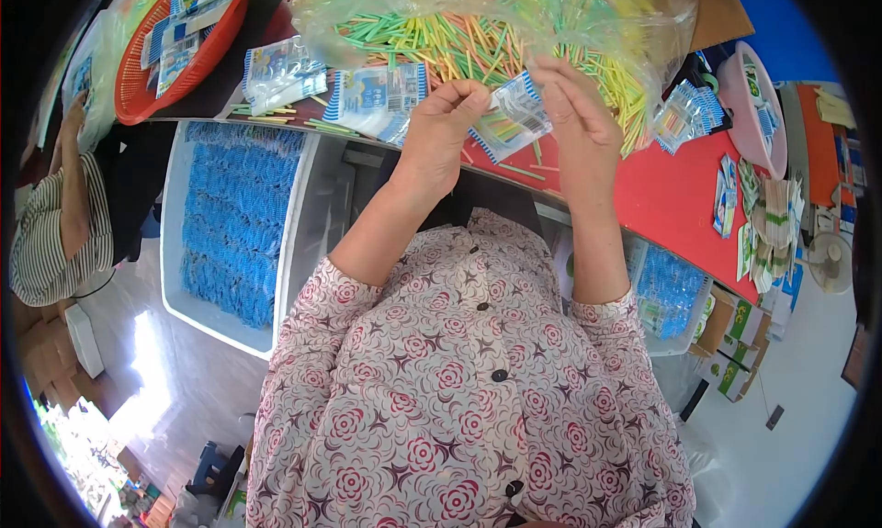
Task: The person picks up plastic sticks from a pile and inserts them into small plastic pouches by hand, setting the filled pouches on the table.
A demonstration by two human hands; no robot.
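Note:
A small clear plastic packet (512, 119) with blue-and-white print hangs tilted between my two hands, with coloured sticks showing inside. My left hand (439, 133) is closed in a pinch at its upper left edge. On the other side, the thumb and fingers of my right hand (583, 115) hold its upper right edge. Just beyond my hands, a heap of thin green, yellow and orange sticks (441, 46) spills from a large clear plastic bag (606, 5). A flat printed packet (378, 95) lies beside my left hand, with another packet (283, 73) farther left.
More filled packets (689, 115) lie right on the red tabletop (666, 193), near a pink basin (776, 129). An orange basket (129, 92) holds packets at left. Below the table edge stand a white bin (175, 252) of blue packets and another bin. A person in striped sleeves (55, 243) works at far left.

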